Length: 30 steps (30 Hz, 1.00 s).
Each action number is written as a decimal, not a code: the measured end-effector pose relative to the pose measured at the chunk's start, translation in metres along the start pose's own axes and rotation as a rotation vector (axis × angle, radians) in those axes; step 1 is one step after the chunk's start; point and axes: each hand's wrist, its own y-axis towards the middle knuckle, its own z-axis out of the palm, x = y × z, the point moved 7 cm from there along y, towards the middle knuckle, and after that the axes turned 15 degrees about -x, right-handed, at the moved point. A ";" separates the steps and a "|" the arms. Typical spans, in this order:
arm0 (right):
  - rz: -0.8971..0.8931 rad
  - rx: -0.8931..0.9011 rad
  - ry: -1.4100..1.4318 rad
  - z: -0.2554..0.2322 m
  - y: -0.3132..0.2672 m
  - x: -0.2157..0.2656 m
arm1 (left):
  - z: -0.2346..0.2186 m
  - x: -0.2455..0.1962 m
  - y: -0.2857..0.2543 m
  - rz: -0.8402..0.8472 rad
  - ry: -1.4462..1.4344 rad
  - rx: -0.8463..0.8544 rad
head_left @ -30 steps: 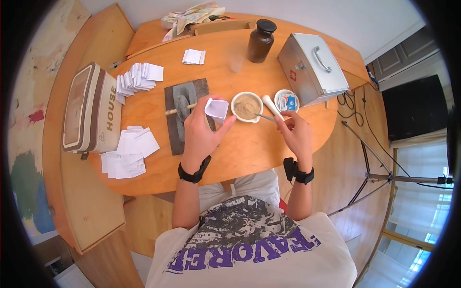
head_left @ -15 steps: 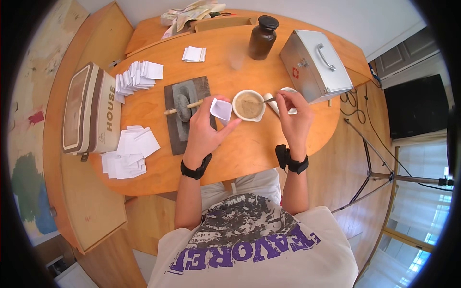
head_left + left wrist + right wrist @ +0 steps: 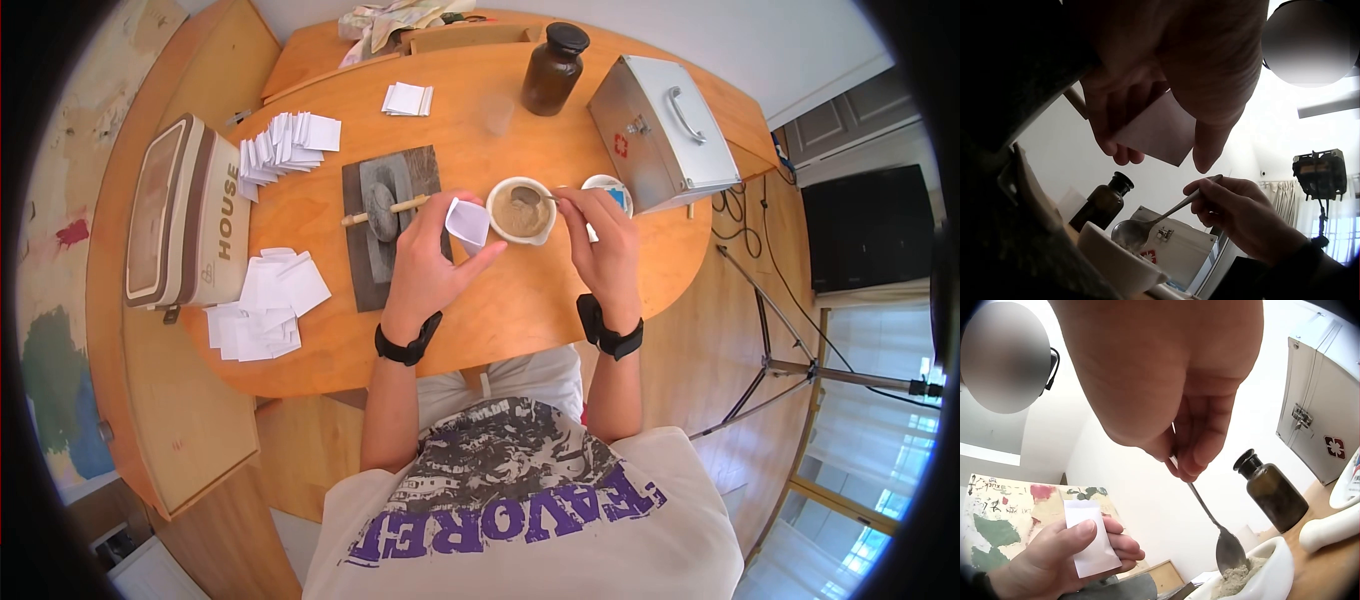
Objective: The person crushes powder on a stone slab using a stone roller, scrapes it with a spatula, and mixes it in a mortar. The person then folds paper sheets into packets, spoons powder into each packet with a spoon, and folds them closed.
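Observation:
My left hand (image 3: 425,262) holds a small white paper packet (image 3: 467,222) between thumb and fingers, its mouth facing up, just left of the mortar. In my right hand (image 3: 605,245), thumb and fingers pinch the handle of a metal spoon (image 3: 1230,551). The spoon's bowl dips into pale brown powder (image 3: 1235,582) inside the white mortar (image 3: 521,240). Beside the mortar lies a white pestle (image 3: 1329,530), mostly hidden by my right hand in the head view.
A stone grinder (image 3: 378,212) with a wooden handle sits on a dark board (image 3: 370,292). White packets (image 3: 290,143) and loose papers (image 3: 268,305) lie left. Behind stand a brown glass jar (image 3: 553,75) and a metal case (image 3: 655,130). A small dish (image 3: 626,208) is right.
My right hand has moved up and toward the mortar, and the spoon's bowl now shows inside it. My left hand and the packet have shifted slightly right, closer to the mortar.

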 end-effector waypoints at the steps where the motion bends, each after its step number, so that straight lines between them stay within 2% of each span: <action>1: -0.075 -0.023 0.000 -0.003 0.001 0.005 | 0.000 0.000 0.000 0.005 -0.003 -0.001; 5: -0.098 -0.086 -0.005 -0.011 -0.003 0.005 | -0.001 0.001 0.000 0.023 0.003 -0.008; 7: 0.020 -0.136 -0.007 -0.016 -0.005 0.002 | 0.000 0.000 0.000 0.018 0.009 -0.008; 14: 0.065 -0.124 0.015 -0.009 -0.019 -0.014 | 0.003 0.001 0.000 0.039 0.049 0.008; 17: 0.141 -0.112 0.001 -0.006 -0.022 -0.023 | 0.004 0.001 -0.001 0.046 0.065 0.014; 19: 0.274 -0.181 -0.011 -0.009 -0.025 -0.037 | 0.004 0.000 0.000 0.053 0.069 0.011; 23: 0.357 -0.240 0.017 -0.017 -0.019 -0.046 | 0.008 0.001 0.004 0.034 0.082 0.050; 25: 0.482 -0.294 0.093 -0.021 -0.017 -0.051 | 0.010 0.000 0.007 0.026 0.089 0.071; 26: 0.480 -0.299 0.094 -0.024 -0.012 -0.048 | 0.012 0.001 0.009 0.014 0.095 0.091; 28: 0.655 -0.336 0.220 -0.031 -0.008 -0.045 | 0.017 0.002 0.010 0.043 0.128 0.098; 30: 0.662 -0.363 0.263 -0.039 0.003 -0.032 | 0.024 0.003 0.012 0.075 0.163 0.094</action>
